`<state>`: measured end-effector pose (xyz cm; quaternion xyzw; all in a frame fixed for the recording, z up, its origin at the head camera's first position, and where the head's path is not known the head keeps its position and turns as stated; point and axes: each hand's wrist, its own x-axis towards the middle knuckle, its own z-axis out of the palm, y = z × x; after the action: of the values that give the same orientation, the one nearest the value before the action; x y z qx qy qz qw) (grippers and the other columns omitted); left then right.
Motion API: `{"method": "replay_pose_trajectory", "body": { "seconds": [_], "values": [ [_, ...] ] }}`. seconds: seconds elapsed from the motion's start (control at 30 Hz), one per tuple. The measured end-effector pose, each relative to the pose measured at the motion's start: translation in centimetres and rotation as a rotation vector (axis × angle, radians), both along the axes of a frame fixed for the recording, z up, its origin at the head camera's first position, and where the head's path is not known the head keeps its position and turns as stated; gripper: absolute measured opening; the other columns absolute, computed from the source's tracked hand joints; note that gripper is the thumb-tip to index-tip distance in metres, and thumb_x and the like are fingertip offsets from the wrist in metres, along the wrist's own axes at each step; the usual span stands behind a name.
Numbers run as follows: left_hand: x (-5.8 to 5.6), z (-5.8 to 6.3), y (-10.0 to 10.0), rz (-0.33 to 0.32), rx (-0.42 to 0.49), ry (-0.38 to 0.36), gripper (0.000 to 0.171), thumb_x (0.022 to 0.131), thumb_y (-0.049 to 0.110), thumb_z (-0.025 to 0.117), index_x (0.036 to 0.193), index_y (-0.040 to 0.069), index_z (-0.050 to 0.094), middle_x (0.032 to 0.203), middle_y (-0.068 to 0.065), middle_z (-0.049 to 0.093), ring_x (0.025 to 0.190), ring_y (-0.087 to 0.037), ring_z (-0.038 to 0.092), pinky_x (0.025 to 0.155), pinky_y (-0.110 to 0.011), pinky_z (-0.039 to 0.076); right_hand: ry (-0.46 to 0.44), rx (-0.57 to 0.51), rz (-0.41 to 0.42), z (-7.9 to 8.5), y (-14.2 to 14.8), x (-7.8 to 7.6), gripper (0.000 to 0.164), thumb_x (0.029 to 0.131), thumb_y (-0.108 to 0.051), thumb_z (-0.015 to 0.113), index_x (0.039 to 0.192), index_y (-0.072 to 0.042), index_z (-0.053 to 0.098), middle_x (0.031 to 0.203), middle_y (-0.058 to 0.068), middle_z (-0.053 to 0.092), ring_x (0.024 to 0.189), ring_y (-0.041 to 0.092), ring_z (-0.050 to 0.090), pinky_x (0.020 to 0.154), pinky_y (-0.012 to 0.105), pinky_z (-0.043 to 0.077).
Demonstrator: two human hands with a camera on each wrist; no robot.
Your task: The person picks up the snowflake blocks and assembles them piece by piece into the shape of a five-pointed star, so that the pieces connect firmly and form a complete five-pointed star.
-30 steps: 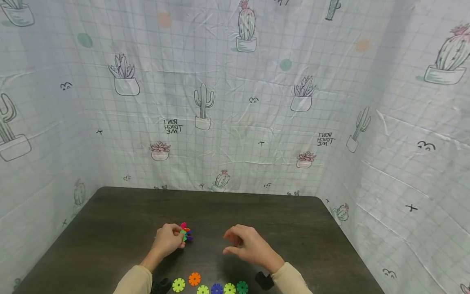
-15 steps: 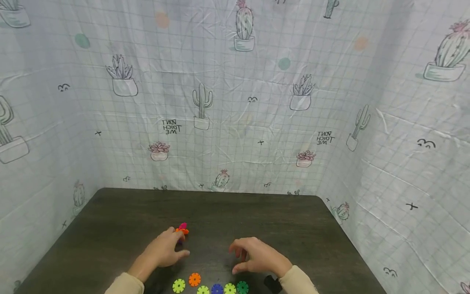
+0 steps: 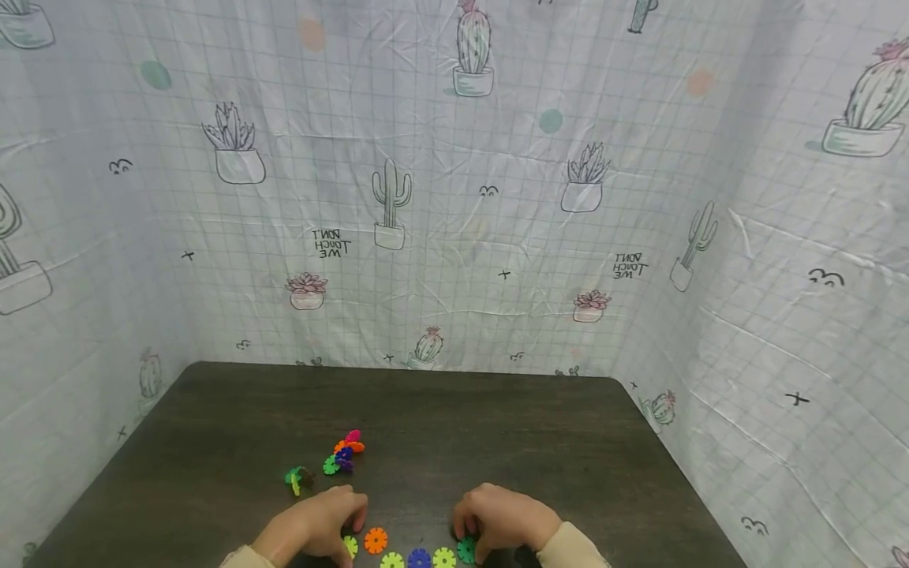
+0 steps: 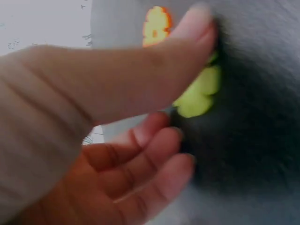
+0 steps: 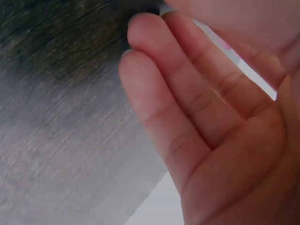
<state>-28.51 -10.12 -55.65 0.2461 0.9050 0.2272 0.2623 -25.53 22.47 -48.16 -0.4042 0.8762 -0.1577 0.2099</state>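
My left hand (image 3: 312, 521) is low over a yellow-green notched disc (image 3: 351, 546) at the near left of the row. In the left wrist view its thumb and fingers stand apart, and the thumb partly covers that disc (image 4: 197, 101). My right hand (image 3: 507, 517) is at the dark green notched disc (image 3: 465, 550) at the row's right end, fingers and thumb on either side of it. Whether they pinch it is hidden, since the right wrist view shows bent fingers (image 5: 150, 89) but no disc.
Between the hands lie an orange disc (image 3: 376, 540), two yellow-green discs, one of them here (image 3: 392, 560), and a blue disc (image 3: 420, 558). Farther left on the dark table (image 3: 497, 418) stand a multicoloured joined cluster (image 3: 344, 456) and a smaller green-yellow one (image 3: 293, 478). Patterned curtain (image 3: 454, 276) surrounds the table.
My left hand has let go of the multicoloured disc cluster, leaving it on the table, and has come nearer to the yellow-green disc. My right hand has lowered to the dark green disc.
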Motion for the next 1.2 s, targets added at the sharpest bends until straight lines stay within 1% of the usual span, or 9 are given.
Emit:
{"method": "replay_pose_trajectory", "body": {
  "seconds": [0.23, 0.33, 0.4, 0.53, 0.6, 0.7, 0.8, 0.93, 1.2],
  "values": [
    [-1.6, -2.6, -1.1, -0.078, 0.066, 0.079, 0.039, 0.071, 0.046, 0.091, 0.080, 0.028, 0.057, 0.081, 0.010, 0.049, 0.071, -0.006, 0.044, 0.058, -0.024, 0.038, -0.061, -0.014, -0.050, 0.1, 0.3, -0.1, 0.026, 0.076, -0.006, 0.089, 0.091, -0.017, 0.071, 0.079, -0.011, 0.063, 0.067, -0.006, 0.053, 0.061, 0.016, 0.050],
    [-1.7, -2.2, -1.3, -0.099, 0.129, 0.074, 0.037, 0.079, 0.048, 0.084, 0.084, 0.029, 0.052, 0.076, 0.012, 0.048, 0.065, -0.003, 0.046, 0.055, -0.023, 0.036, -0.104, -0.036, -0.065, 0.1, 0.5, -0.1, 0.025, 0.078, -0.005, 0.087, 0.089, -0.016, 0.067, 0.078, -0.011, 0.062, 0.066, -0.005, 0.054, 0.061, 0.017, 0.051],
    [-1.0, 0.2, -1.1, -0.097, 0.222, 0.053, 0.031, 0.088, 0.042, 0.078, 0.088, 0.025, 0.052, 0.074, 0.011, 0.051, 0.060, -0.003, 0.052, 0.053, -0.022, 0.042, -0.147, -0.086, -0.073, 0.1, 0.7, -0.3, 0.022, 0.082, -0.006, 0.084, 0.089, -0.015, 0.065, 0.079, -0.010, 0.063, 0.067, -0.004, 0.056, 0.062, 0.018, 0.052],
    [0.7, 7.7, 0.1, -0.046, 0.506, 0.066, 0.012, 0.100, 0.024, 0.066, 0.100, 0.014, 0.058, 0.074, 0.001, 0.060, 0.058, -0.012, 0.062, 0.054, -0.026, 0.051, -0.168, -0.280, -0.110, 0.8, 0.8, -0.8, 0.012, 0.090, -0.012, 0.076, 0.090, -0.013, 0.065, 0.082, -0.003, 0.068, 0.066, -0.001, 0.059, 0.062, 0.019, 0.051],
    [1.2, 11.1, 1.2, 0.019, 0.614, 0.125, 0.010, 0.103, 0.018, 0.061, 0.109, 0.009, 0.063, 0.076, -0.004, 0.063, 0.061, -0.015, 0.062, 0.054, -0.028, 0.051, -0.100, -0.416, -0.154, 1.6, 0.6, -1.1, 0.009, 0.093, -0.013, 0.074, 0.092, -0.014, 0.065, 0.083, 0.001, 0.069, 0.066, 0.002, 0.060, 0.061, 0.020, 0.052],
    [1.7, 14.4, 2.8, 0.126, 0.715, 0.178, 0.021, 0.105, 0.015, 0.057, 0.123, 0.009, 0.066, 0.079, -0.005, 0.065, 0.069, -0.016, 0.063, 0.058, -0.026, 0.052, 0.110, -0.605, -0.232, 3.3, -0.1, -1.4, 0.007, 0.094, -0.014, 0.072, 0.096, -0.016, 0.066, 0.085, 0.001, 0.071, 0.069, 0.004, 0.063, 0.062, 0.023, 0.055],
    [2.1, 16.0, 4.4, 0.177, 0.785, 0.180, 0.031, 0.105, 0.014, 0.056, 0.135, 0.007, 0.063, 0.082, -0.008, 0.067, 0.073, -0.016, 0.066, 0.067, -0.028, 0.058, 0.355, -0.765, -0.281, 5.2, -1.0, -1.5, 0.014, 0.092, -0.007, 0.073, 0.099, -0.017, 0.066, 0.089, -0.001, 0.071, 0.072, 0.005, 0.067, 0.064, 0.026, 0.058],
    [2.4, 16.6, 5.8, 0.202, 0.867, 0.192, 0.035, 0.102, 0.011, 0.060, 0.136, 0.004, 0.060, 0.086, -0.012, 0.066, 0.072, -0.020, 0.069, 0.070, -0.031, 0.060, 0.596, -0.888, -0.269, 7.4, -2.1, -1.2, 0.022, 0.090, 0.003, 0.072, 0.103, -0.014, 0.066, 0.095, 0.002, 0.073, 0.074, 0.008, 0.071, 0.065, 0.026, 0.059],
    [2.5, 16.8, 6.6, 0.226, 0.935, 0.216, 0.022, 0.099, 0.008, 0.066, 0.119, 0.000, 0.064, 0.086, -0.014, 0.067, 0.069, -0.020, 0.071, 0.066, -0.030, 0.060, 0.666, -0.890, -0.244, 8.8, -2.8, -0.5, 0.022, 0.088, 0.006, 0.073, 0.102, -0.010, 0.067, 0.100, 0.006, 0.075, 0.078, 0.011, 0.073, 0.068, 0.022, 0.059]
  ]
}}
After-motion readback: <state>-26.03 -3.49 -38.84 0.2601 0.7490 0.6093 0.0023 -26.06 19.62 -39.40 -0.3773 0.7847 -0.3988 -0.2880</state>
